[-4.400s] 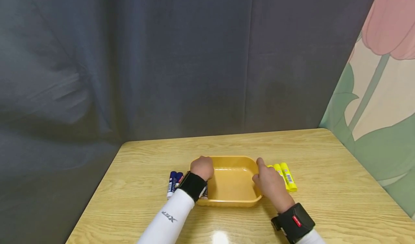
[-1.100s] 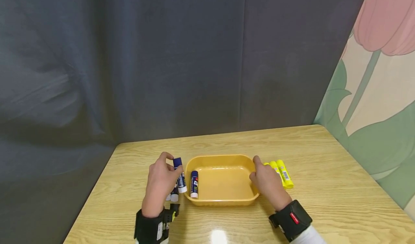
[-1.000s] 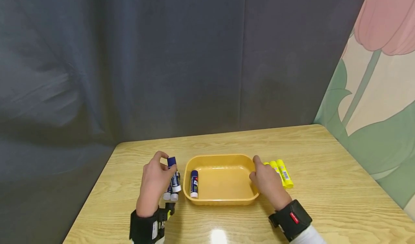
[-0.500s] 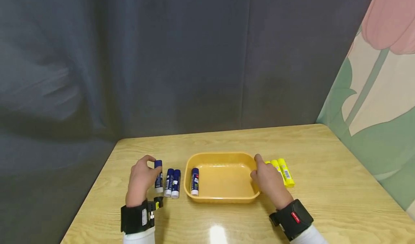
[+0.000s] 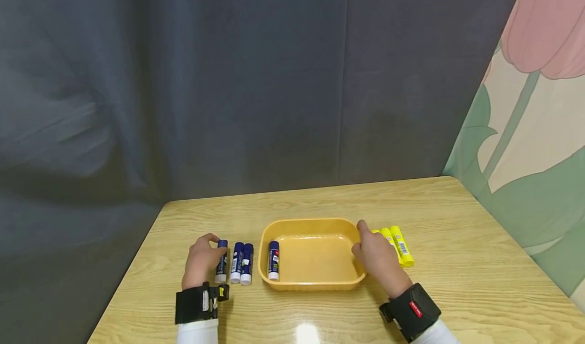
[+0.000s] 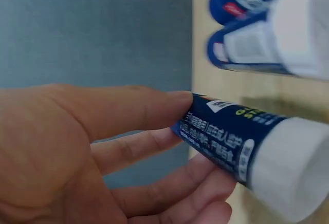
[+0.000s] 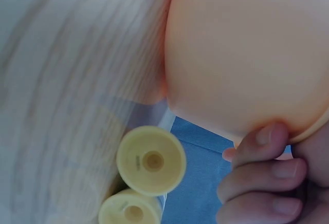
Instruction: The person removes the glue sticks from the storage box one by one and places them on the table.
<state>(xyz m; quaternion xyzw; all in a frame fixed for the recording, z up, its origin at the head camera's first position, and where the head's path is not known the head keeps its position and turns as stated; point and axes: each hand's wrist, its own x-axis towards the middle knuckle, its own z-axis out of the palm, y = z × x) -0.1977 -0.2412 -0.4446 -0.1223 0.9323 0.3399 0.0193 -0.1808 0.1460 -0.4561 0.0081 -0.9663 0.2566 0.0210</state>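
A yellow-orange tray (image 5: pixel 315 282) sits mid-table with one blue glue stick (image 5: pixel 273 253) lying inside at its left wall. My left hand (image 5: pixel 201 260) pinches another blue glue stick (image 5: pixel 221 261) (image 6: pixel 231 142) between thumb and fingers, low at the table, left of two more blue glue sticks (image 5: pixel 241 263) (image 6: pixel 257 44). My right hand (image 5: pixel 377 255) grips the tray's right rim (image 7: pixel 288 126), fingers curled under the edge. Yellow glue sticks (image 5: pixel 398 245) (image 7: pixel 150 161) lie just right of that hand.
The wooden table (image 5: pixel 457 262) ends at a dark curtain (image 5: pixel 228 80) behind and a flowered wall (image 5: pixel 525 130) on the right. Both wrists wear black bands (image 5: pixel 413 311).
My left hand carried the blue glue stick leftward away from the tray and down to the table, left of the two lying sticks. The right hand stayed on the tray rim.
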